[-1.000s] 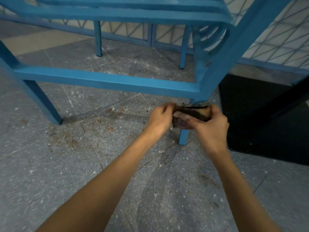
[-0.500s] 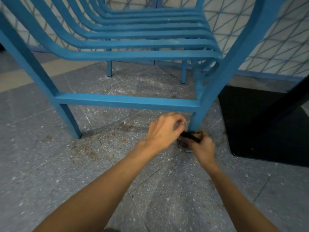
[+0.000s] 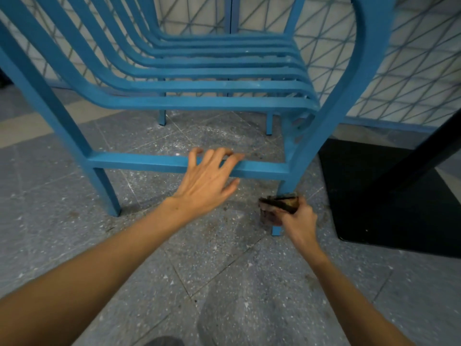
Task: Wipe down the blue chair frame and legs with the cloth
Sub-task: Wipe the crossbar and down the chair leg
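Observation:
A blue slatted chair (image 3: 199,103) stands on the grey speckled floor in front of me. Its low front crossbar (image 3: 139,162) joins the two front legs. My left hand (image 3: 207,183) lies over that crossbar with the fingers spread, holding nothing. A dark brown cloth (image 3: 277,207) is wrapped around the lower part of the front right leg (image 3: 287,188), and my right hand (image 3: 298,218) grips it there. Only the foot of that leg shows below the cloth.
A black square base (image 3: 389,196) with a dark slanted post (image 3: 424,151) sits on the floor just right of the chair. A wall with a blue lattice pattern (image 3: 411,58) runs behind. Rust-coloured grit is scattered on the floor (image 3: 224,270) around the legs.
My left hand let go of the cloth and rose onto the front crossbar. My right hand kept the cloth low on the front right leg. The view tilted up, showing more of the chair seat.

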Tool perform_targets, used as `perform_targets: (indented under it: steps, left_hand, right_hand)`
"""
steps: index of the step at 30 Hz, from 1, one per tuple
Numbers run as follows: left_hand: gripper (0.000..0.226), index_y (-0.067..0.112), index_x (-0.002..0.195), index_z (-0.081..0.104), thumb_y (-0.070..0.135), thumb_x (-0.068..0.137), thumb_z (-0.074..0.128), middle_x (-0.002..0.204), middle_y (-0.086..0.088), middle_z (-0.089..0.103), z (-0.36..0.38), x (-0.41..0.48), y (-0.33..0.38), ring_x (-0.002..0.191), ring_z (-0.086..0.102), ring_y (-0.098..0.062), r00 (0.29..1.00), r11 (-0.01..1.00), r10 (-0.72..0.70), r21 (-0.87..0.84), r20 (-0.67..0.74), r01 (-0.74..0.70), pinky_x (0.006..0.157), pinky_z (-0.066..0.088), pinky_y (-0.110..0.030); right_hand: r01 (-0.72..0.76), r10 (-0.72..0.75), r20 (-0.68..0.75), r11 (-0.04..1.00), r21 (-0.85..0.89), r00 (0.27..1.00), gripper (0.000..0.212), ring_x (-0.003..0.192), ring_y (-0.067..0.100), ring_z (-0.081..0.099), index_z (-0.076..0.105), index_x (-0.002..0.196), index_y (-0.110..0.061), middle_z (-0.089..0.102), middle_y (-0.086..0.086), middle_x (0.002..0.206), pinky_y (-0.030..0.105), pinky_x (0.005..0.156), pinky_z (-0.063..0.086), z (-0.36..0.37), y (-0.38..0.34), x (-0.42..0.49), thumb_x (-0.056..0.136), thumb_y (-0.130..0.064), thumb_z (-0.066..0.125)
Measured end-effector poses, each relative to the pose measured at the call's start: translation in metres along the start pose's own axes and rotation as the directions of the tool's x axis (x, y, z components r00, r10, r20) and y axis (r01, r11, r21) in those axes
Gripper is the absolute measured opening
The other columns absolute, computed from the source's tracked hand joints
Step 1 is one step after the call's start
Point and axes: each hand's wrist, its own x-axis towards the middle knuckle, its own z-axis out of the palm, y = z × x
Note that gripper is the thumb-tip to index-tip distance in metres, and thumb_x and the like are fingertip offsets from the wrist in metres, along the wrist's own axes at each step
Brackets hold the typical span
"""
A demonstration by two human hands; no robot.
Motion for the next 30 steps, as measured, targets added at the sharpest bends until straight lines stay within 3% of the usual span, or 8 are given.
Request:
perform_targets:
  steps: [5, 9, 12, 16, 20, 22, 26, 30]
  left_hand:
    - [0.052, 0.022, 0.139, 0.038, 0.039, 0.091, 0.049, 0.129, -0.002, 0.047, -0.025, -0.007, -0.032, 0.118, 0.044, -0.022, 0.995, 0.998, -0.064, 0.003, 0.074, 0.064, 0.103, 0.018, -0.048]
    - [0.054, 0.022, 0.143, 0.032, 0.042, 0.094, 0.044, 0.138, 0.002, 0.04, -0.024, -0.009, -0.032, 0.127, 0.034, -0.019, 0.975, 0.997, -0.077, 0.016, 0.211, 0.075, 0.106, 0.012, -0.049]
    - [0.056, 0.022, 0.144, 0.03, 0.042, 0.094, 0.045, 0.141, 0.003, 0.039, -0.021, -0.01, -0.031, 0.13, 0.033, -0.019, 0.97, 0.998, -0.069, 0.01, 0.233, 0.069, 0.106, 0.012, -0.052]
    - [0.057, 0.024, 0.145, 0.03, 0.041, 0.093, 0.047, 0.142, 0.003, 0.037, -0.026, -0.008, -0.032, 0.131, 0.031, -0.02, 0.965, 0.996, -0.089, 0.002, 0.248, 0.092, 0.106, 0.011, -0.053]
    - [0.058, 0.024, 0.145, 0.028, 0.04, 0.093, 0.047, 0.143, 0.003, 0.036, -0.029, -0.012, -0.035, 0.131, 0.031, -0.019, 0.945, 0.99, -0.131, -0.004, 0.301, 0.139, 0.107, 0.011, -0.054]
    - [0.06, 0.025, 0.145, 0.028, 0.039, 0.091, 0.05, 0.144, 0.003, 0.036, -0.031, -0.013, -0.038, 0.131, 0.031, -0.019, 0.929, 0.981, -0.179, -0.013, 0.324, 0.194, 0.106, 0.012, -0.054]
    - [0.061, 0.025, 0.144, 0.029, 0.037, 0.089, 0.052, 0.146, 0.003, 0.035, -0.035, -0.019, -0.052, 0.133, 0.031, -0.02, 0.899, 0.957, -0.27, -0.004, 0.343, 0.289, 0.106, 0.015, -0.054]
    - [0.061, 0.025, 0.144, 0.029, 0.034, 0.089, 0.054, 0.146, 0.002, 0.033, -0.047, -0.03, -0.072, 0.133, 0.029, -0.022, 0.872, 0.931, -0.33, -0.027, 0.361, 0.364, 0.106, 0.017, -0.052]
  right_hand:
    - [0.154, -0.14, -0.134, 0.983, 0.097, 0.981, 0.048, 0.08, -0.01, 0.06, 0.058, 0.109, -0.028, 0.062, -0.024, 0.086, 0.001, 0.072, 0.046, -0.027, -0.068, -0.01, 0.068, -0.03, 0.083]
    - [0.227, -0.202, -0.202, 0.967, 0.112, 0.958, 0.057, 0.079, -0.016, 0.061, 0.062, 0.11, -0.024, 0.063, -0.024, 0.086, 0.002, 0.069, 0.047, -0.054, -0.11, -0.036, 0.062, -0.05, 0.077]
    - [0.365, -0.355, -0.218, 0.931, 0.006, 0.909, 0.054, 0.089, -0.011, 0.064, 0.061, 0.117, -0.021, 0.067, -0.019, 0.096, 0.008, 0.075, 0.051, -0.069, -0.126, -0.057, 0.068, -0.035, 0.082]
    - [0.669, -0.721, 0.119, 0.551, -0.499, 0.683, 0.05, 0.112, 0.018, 0.057, 0.056, 0.124, -0.009, 0.063, 0.006, 0.122, 0.029, 0.094, 0.048, -0.053, -0.124, -0.047, 0.079, -0.021, 0.075]
    - [0.532, -0.473, 0.351, 0.331, -0.779, 0.808, 0.056, 0.128, 0.04, 0.042, 0.047, 0.127, 0.007, 0.049, 0.027, 0.132, 0.046, 0.11, 0.034, 0.0, -0.108, -0.018, 0.079, -0.011, 0.069]
    - [0.526, -0.37, 0.406, 0.32, -0.788, 0.835, 0.06, 0.131, 0.048, 0.033, 0.043, 0.128, 0.012, 0.041, 0.035, 0.134, 0.054, 0.113, 0.024, 0.025, -0.11, -0.016, 0.08, -0.014, 0.066]
    - [0.804, -0.396, 0.709, 0.162, -0.572, 0.584, 0.08, 0.138, 0.045, 0.018, 0.024, 0.14, 0.012, 0.027, 0.032, 0.144, 0.049, 0.118, 0.008, 0.069, -0.143, -0.026, 0.082, -0.023, 0.067]
    - [0.857, -0.397, 0.761, 0.182, -0.482, 0.512, 0.068, 0.137, 0.041, 0.024, 0.027, 0.141, 0.007, 0.03, 0.027, 0.145, 0.042, 0.118, 0.014, 0.073, -0.15, -0.018, 0.086, -0.013, 0.059]
